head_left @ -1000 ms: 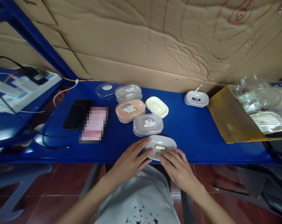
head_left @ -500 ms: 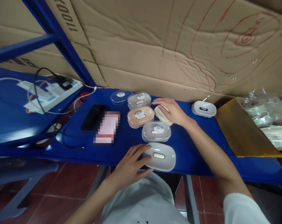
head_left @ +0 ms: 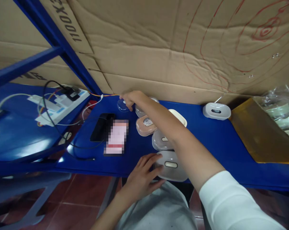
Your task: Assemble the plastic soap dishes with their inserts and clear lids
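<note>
Right hand [head_left: 129, 98] stretched far across the blue desk [head_left: 206, 140], up near the middle of the frame by the cardboard wall. Fingers curled down on the clear lid [head_left: 122, 105], the small see-through one at the far end of the row. Grip bent around its top edge, but cannot tell if truly pinched shut. Lid just left of and below that hand, close beside the grey covered box [head_left: 141, 111].

Left hand [head_left: 142, 177] low in the middle of the frame, fingers spread apart and resting flat against the left side of the grey dish [head_left: 172, 166] at the near desk edge. Long side of that dish running left to right. Right arm crossing over the peach box [head_left: 145, 125] and the other boxes in the row.
</note>
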`<state>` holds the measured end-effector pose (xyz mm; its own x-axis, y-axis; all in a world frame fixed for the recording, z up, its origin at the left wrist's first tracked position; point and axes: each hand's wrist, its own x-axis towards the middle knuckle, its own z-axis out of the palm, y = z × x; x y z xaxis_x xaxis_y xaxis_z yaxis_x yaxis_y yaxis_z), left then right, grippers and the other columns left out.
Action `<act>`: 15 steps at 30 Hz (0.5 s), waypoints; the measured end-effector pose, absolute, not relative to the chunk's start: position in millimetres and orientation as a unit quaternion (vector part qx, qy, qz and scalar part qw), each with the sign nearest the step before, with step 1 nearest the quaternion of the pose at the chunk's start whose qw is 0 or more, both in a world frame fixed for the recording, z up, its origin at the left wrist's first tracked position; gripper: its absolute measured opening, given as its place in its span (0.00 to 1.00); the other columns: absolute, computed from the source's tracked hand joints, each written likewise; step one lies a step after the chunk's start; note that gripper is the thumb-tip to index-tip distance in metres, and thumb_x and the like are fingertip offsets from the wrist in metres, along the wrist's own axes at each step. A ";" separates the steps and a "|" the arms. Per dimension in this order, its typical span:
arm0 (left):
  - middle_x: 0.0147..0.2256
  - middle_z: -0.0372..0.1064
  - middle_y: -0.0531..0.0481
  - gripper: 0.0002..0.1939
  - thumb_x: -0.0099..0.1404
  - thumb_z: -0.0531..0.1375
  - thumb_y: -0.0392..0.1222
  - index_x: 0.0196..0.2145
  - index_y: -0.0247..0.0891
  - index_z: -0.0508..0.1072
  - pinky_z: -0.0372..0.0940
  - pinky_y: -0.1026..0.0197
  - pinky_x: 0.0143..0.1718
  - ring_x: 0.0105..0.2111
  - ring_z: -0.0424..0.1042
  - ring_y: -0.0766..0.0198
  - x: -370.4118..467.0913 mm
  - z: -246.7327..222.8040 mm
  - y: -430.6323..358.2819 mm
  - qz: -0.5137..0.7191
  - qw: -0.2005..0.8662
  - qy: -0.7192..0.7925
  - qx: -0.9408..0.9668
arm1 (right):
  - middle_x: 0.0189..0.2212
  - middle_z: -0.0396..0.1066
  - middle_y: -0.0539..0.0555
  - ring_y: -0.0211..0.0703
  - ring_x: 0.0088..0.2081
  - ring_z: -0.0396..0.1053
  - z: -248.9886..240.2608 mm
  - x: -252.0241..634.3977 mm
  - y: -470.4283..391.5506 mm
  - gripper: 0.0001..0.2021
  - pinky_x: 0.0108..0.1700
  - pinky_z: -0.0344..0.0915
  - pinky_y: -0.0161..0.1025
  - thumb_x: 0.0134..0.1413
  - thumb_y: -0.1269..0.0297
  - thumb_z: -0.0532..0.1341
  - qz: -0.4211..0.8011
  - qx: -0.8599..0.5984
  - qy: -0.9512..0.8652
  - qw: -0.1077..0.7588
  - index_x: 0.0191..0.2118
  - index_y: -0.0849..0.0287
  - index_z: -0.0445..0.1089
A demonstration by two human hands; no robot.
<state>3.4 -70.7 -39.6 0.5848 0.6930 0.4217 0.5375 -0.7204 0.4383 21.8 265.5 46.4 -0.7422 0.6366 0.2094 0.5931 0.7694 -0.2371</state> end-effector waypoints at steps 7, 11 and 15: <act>0.64 0.68 0.38 0.17 0.74 0.68 0.46 0.56 0.40 0.72 0.74 0.41 0.59 0.63 0.69 0.45 3.3 -37.6 -73.8 0.283 0.153 0.355 0.878 | 0.67 0.63 0.66 0.61 0.71 0.61 121.1 104.4 208.0 0.37 0.65 0.58 0.64 0.75 0.48 0.43 0.109 -0.233 -0.939 0.229 0.76 0.73 0.49; 0.64 0.66 0.35 0.21 0.76 0.65 0.47 0.61 0.41 0.69 0.75 0.40 0.58 0.61 0.71 0.46 2.4 -40.4 -75.5 0.314 0.128 0.361 0.869 | 0.74 0.58 0.62 0.61 0.75 0.57 124.4 220.1 94.2 0.43 0.74 0.57 0.59 0.66 0.47 0.68 0.124 -0.286 -0.910 0.274 0.77 0.54 0.48; 0.65 0.64 0.35 0.27 0.76 0.65 0.51 0.67 0.43 0.65 0.76 0.39 0.58 0.63 0.71 0.44 5.2 -45.8 -75.8 0.329 0.125 0.377 0.857 | 0.74 0.60 0.63 0.66 0.72 0.63 66.4 297.5 -28.7 0.43 0.69 0.68 0.64 0.59 0.55 0.70 0.143 -0.405 -0.866 0.256 0.75 0.49 0.52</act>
<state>5.2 -75.8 -45.8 0.4994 0.7287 0.4686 0.5643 -0.6840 0.4623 297.5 -28.7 66.4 -0.5408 0.7750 0.3271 0.6283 0.6307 -0.4555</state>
